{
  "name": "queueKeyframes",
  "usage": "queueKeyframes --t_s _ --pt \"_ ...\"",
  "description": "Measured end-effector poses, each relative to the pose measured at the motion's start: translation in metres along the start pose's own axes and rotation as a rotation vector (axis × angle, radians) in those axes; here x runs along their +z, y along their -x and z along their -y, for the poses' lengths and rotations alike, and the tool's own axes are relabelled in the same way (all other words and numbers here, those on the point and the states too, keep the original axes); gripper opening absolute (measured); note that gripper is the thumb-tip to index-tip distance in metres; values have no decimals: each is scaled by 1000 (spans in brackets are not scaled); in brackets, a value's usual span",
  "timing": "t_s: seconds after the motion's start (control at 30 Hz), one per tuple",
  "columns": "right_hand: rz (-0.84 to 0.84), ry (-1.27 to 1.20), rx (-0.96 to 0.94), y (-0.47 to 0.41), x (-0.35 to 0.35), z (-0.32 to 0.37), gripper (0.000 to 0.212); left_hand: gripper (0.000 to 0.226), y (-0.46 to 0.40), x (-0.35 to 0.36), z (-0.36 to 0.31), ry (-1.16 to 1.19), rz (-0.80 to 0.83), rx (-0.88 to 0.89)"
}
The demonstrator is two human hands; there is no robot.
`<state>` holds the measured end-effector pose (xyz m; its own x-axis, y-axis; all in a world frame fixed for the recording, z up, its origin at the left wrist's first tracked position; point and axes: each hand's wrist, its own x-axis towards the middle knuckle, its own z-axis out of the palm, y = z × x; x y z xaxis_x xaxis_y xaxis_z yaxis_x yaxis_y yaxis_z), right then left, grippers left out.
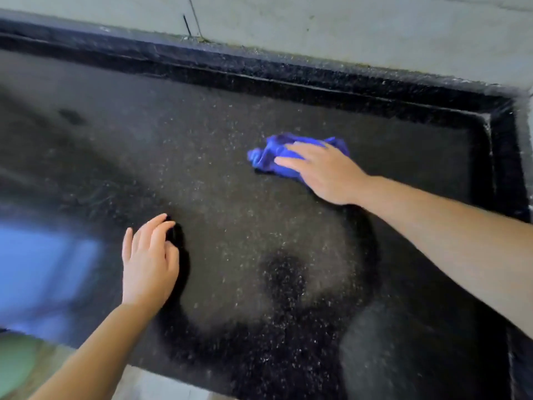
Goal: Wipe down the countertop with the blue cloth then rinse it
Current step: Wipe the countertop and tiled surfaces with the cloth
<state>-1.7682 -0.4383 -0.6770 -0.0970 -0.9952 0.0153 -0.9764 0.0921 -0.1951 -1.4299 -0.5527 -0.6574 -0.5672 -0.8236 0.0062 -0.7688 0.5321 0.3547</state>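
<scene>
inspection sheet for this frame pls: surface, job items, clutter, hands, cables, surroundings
Surface: dark speckled stone countertop with a raised black back edge; blurry bluish reflection at the left; image motion-blurred.
Job's things: crumpled blue cloth lying on the countertop, towards the right rear.
Clutter: nothing seen.
Grippers: right hand pressed flat on the blue cloth, fingers spread, not clenched. Left hand empty, fingers open, at the countertop near its front edge; contact cannot be told.
Cables: a thin dark line on the wall behind; whether cable or crack cannot be told.
Surroundings: pale grey wall behind and at right; light floor below the front edge. No sink or tap in view.
</scene>
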Motion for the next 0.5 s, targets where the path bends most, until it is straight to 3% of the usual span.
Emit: queueKeyframes --t_s 0.1,0.17,0.23,0.4,0.5 --pt "-77 12 597 -22 -20 -72 52 46 38 -8 28 -77 -60 -127" --pt "-116 -18 778 -44 -17 -44 53 48 47 -3 33 -78 -94 -153" --pt "-123 -54 664 -58 -2 21 54 47 45 1 34 -68 -99 -152" --pt "-58 -180 25 -1 43 213 55 48 46 0 33 -37 -93 -179" --pt "62 -151 -176 59 38 218 54 45 48 -5 33 -10 -98 -156"
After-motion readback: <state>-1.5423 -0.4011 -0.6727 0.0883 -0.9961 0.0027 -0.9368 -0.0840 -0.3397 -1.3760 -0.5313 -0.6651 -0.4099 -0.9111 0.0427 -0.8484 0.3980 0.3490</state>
